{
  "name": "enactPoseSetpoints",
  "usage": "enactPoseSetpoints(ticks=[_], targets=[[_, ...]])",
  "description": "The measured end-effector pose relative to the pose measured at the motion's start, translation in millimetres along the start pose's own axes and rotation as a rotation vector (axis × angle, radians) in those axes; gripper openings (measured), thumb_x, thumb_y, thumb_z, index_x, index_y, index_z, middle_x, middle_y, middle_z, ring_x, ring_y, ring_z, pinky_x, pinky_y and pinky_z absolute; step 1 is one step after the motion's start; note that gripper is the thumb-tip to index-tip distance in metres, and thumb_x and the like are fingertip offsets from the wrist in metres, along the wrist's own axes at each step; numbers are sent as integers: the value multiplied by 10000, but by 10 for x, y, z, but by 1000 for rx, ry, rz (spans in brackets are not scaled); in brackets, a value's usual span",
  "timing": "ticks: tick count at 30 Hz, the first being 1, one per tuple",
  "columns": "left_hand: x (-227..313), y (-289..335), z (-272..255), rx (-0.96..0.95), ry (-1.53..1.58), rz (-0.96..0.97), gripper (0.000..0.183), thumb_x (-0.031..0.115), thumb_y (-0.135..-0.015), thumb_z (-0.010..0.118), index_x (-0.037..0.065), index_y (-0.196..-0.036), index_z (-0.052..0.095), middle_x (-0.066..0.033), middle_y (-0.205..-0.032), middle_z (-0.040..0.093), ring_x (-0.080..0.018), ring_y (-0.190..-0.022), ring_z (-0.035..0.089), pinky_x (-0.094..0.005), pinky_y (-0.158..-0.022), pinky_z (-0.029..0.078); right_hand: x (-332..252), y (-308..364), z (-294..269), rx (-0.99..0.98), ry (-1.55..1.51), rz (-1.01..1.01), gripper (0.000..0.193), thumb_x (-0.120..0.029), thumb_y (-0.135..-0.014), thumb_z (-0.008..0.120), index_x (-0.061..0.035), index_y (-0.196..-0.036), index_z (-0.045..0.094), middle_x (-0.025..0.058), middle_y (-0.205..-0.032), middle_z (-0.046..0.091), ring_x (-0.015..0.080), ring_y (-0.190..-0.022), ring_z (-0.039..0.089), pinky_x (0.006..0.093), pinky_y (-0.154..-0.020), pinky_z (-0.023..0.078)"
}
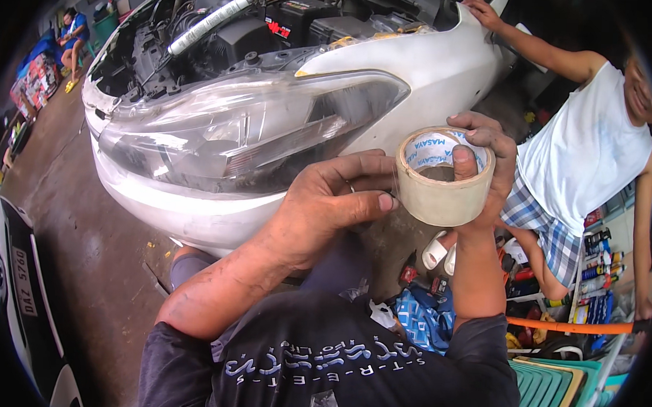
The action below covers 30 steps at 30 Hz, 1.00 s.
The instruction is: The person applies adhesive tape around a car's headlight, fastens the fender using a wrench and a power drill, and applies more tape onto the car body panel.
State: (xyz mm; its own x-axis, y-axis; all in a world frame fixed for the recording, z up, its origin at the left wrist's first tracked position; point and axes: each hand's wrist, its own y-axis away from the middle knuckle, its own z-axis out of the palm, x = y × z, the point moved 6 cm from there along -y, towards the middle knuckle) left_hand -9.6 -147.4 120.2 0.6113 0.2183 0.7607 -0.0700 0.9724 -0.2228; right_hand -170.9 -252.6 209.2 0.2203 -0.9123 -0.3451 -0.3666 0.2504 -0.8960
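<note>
A roll of clear packing tape (446, 198) is held up in front of my chest. My right hand (488, 156) grips it from the right, thumb through the core and fingers around the outer side. Close to the roll's left edge, my left hand (344, 193) has its thumb and fingers pinched together; whatever lies between them is too thin to make out. Just beyond both hands is the white car's front corner, with its large headlight (249, 131) under a glossy, creased clear layer. Below the headlight curves the white bumper (187, 216).
The engine bay (297, 28) lies open, a white tube (210, 24) resting across it. At right, a person in a white sleeveless shirt (583, 142) has a hand on the fender (448, 63). Bottles (599, 274) and green stacked plastic (547, 391) stand at lower right. Another car (27, 299) is at left.
</note>
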Motion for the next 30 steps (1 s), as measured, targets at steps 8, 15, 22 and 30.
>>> enactPoseSetpoints(ticks=[8,15,22,30], targets=[[-16,-101,100,67,-154,12,222,100,-857,858,-4,-1019,748,-170,-1385,598,-222,-1246,583,-344,-1084,431,-159,-69,-232,-72,173,-71,209,-132,-1029,676,-58,-1189,564,210,-1205,624,249,-1096,625,370,-926,548],[-37,-19,39,135,-54,128,123,8,-869,795,33,-865,675,-101,-1174,641,-154,-1033,610,-317,-961,464,-349,-178,-154,-110,255,-160,226,-66,-946,724,-66,-1155,637,177,-1163,686,315,-1029,702,400,-882,565],[-172,-55,19,258,-77,108,135,-23,-871,712,18,-998,692,-67,-1088,676,-108,-828,583,-254,-788,475,-449,-151,-163,-209,577,-284,378,-137,-817,764,-78,-1180,676,109,-1173,669,330,-1012,711,412,-791,613],[-492,79,-88,295,18,65,113,-13,-875,697,25,-980,683,-42,-972,662,-118,-778,586,-256,-758,484,-30,-133,-194,11,504,13,458,-169,-861,783,-46,-1283,653,140,-1167,691,290,-945,726,380,-773,602]])
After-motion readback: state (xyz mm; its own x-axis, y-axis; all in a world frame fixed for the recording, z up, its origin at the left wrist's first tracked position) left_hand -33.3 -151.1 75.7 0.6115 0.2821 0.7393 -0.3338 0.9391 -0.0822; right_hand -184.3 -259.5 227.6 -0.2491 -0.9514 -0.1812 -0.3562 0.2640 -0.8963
